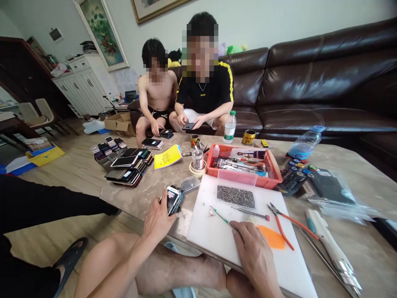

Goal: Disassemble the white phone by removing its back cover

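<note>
My left hand (159, 219) is closed around the sides of a small stack of smartphones (173, 199) at the near table edge. The top phone has a white frame and a lit screen. My right hand (256, 252) rests on a white board (203, 236), its fingers closed over the rear end of a thin green tool (221, 216) whose kind I cannot make out. Tiny bits lie by the tool's tip. A clear tray of small screws (235, 196), a grey slim tool (251, 213), an orange sheet (270, 236) and red-handled cutting pliers (281, 225) lie on the board.
Phone stacks (128, 167), a yellow booklet (168, 157) and a red tool bin (214, 170) stand beyond. Bottles (230, 128) and a white electric screwdriver-like device (333, 248) are around. Two people sit on the brown sofa (297, 89); another person's dark-clothed leg (46, 203) is at left.
</note>
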Available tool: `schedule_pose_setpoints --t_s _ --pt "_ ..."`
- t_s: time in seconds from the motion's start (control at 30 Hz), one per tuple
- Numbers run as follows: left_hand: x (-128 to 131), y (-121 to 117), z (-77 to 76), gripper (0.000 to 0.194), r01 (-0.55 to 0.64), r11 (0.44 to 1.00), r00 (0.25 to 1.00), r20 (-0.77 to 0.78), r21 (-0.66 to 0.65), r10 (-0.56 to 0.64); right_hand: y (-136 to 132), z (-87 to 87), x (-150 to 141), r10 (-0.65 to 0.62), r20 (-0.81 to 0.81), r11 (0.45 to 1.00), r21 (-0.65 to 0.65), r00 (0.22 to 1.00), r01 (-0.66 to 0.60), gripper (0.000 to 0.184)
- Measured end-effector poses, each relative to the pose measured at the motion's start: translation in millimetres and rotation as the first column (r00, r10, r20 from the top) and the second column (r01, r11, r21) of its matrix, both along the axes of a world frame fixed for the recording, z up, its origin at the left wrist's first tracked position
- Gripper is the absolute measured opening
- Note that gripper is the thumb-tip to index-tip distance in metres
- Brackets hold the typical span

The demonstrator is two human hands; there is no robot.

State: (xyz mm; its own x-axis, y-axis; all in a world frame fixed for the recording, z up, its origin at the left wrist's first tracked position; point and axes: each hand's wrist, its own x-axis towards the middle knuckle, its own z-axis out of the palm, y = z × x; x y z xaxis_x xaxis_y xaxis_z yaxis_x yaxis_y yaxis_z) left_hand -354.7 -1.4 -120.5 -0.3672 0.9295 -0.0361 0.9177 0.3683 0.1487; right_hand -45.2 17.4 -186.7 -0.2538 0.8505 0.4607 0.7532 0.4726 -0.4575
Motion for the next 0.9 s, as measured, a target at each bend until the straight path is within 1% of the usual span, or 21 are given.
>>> schedule_pose_setpoints --t_s 0.07,0.23,0.33,0.47,0.57,0.67,0.77,0.9 --pt "4.0 3.3 2.7 0.081 -0.008 0.999 0.999 -0.045 -0.038 0.006 -0.1 0.1 -0.3 -0.001 0.001 1.000 -0.008 1.000 0.001 0.026" --pt "2.5 4.7 6.3 0.079 -0.001 0.999 0.997 -0.076 -0.037 -0.002 -3.5 4.2 -3.7 -0.050 0.009 0.997 -0.063 0.999 0.050 0.027" --pt "0.5 4.5 3.9 0.082 -0.012 0.999 0.994 -0.105 -0.037 0.008 -5.3 7.7 -5.8 -0.059 0.035 0.993 -0.099 0.998 0.063 0.027" --pt "-1.9 7.8 -1.4 0.086 0.017 0.997 0.992 -0.126 -0.071 -0.026 -3.0 8.1 -6.2 -0.067 0.107 0.991 -0.111 0.992 0.079 0.027" --pt "-3.9 11.1 -3.0 0.087 0.019 0.997 0.993 -0.115 -0.071 -0.027 4.1 7.1 -7.0 -0.048 0.142 0.993 -0.100 0.989 0.062 0.027" --pt "-6.5 13.5 -3.2 0.089 0.030 0.998 0.994 -0.103 -0.060 -0.036 16.4 8.4 -13.4 -0.017 0.128 0.996 -0.084 0.992 0.028 0.026" --pt "-9.6 15.3 -4.0 0.088 0.037 0.998 0.995 -0.095 -0.052 -0.042 31.2 12.9 -26.6 -0.001 0.090 0.997 -0.073 0.996 0.008 0.027" --pt "-13.5 18.6 -6.1 0.086 0.032 0.999 0.995 -0.093 -0.038 -0.036 47.4 15.9 -45.6 -0.012 0.076 0.997 -0.069 0.997 0.017 0.026"
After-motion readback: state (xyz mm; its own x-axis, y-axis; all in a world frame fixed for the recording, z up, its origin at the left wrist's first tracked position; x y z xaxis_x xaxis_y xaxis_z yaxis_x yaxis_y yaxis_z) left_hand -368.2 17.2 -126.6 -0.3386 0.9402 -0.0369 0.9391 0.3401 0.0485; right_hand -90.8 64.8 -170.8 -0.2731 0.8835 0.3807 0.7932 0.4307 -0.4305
